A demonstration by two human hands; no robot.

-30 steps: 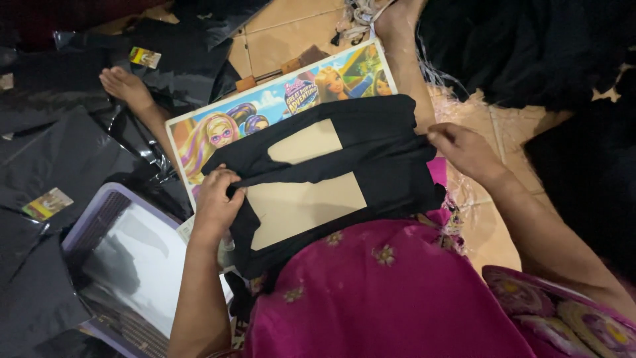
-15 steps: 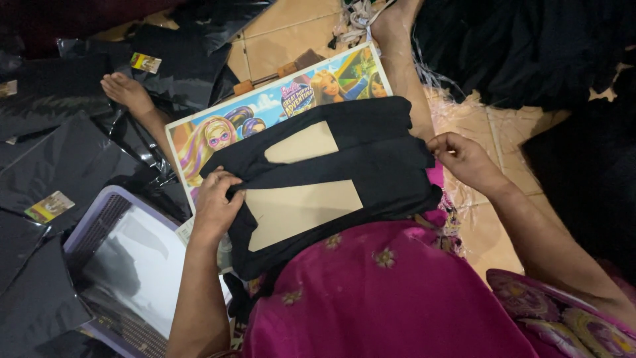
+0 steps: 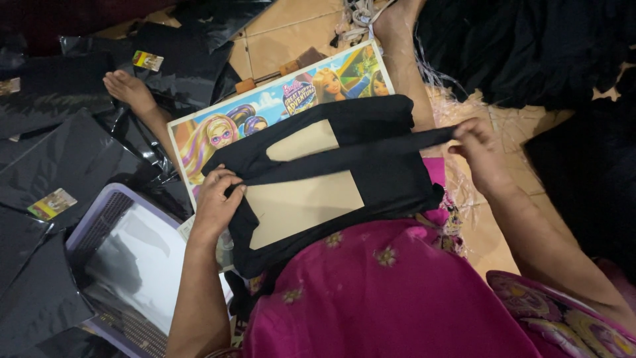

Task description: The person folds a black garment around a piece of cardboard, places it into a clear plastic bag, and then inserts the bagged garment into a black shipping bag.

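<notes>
Stretching a black strip across folded black cloth on my lap.

My left hand (image 3: 215,202) presses the strip's (image 3: 344,158) end down, fingers curled; my right hand (image 3: 478,154) pinches the other end taut. The black cloth (image 3: 391,179) wraps tan cardboard (image 3: 301,205) atop a colourful picture board (image 3: 218,129). A lilac basket (image 3: 99,219) and black plastic bags (image 3: 59,159) crowd my left.
</notes>
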